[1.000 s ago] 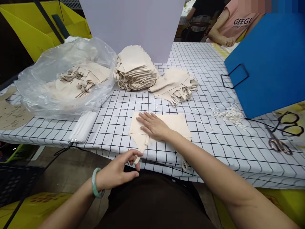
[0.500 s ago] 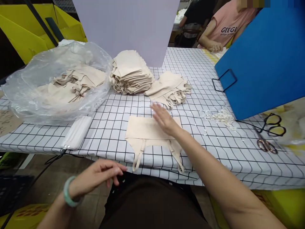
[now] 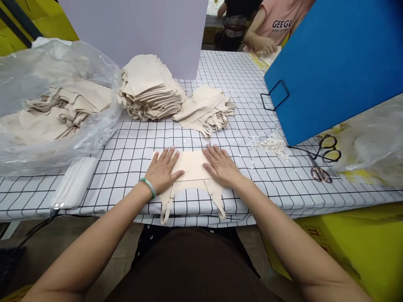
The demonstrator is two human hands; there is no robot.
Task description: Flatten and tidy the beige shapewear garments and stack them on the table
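Note:
A beige camisole top (image 3: 191, 165) lies flat on the checked tablecloth, its two straps pointing toward me at the table's front edge. My left hand (image 3: 163, 170), with a green bangle at the wrist, rests flat on the left part of the cloth, fingers spread. On the right part lies my right hand (image 3: 222, 165), also flat with fingers apart. Both palms hide some of the fabric. Beyond them sits a thick stack of folded beige tops (image 3: 151, 88), with a smaller loose pile of tops (image 3: 204, 109) to its right.
At left, a clear plastic bag (image 3: 103, 75) holds more beige garments. A white power bank-like device (image 3: 74, 182) lies in front of it. To the right are small white scraps (image 3: 272, 142), scissors (image 3: 321, 174) and a blue panel (image 3: 330, 75). A co-worker's hand (image 3: 266, 45) shows beyond.
My left hand has come up from beside the table edge onto the camisole top. My right hand stays on its right side. The view has shifted right.

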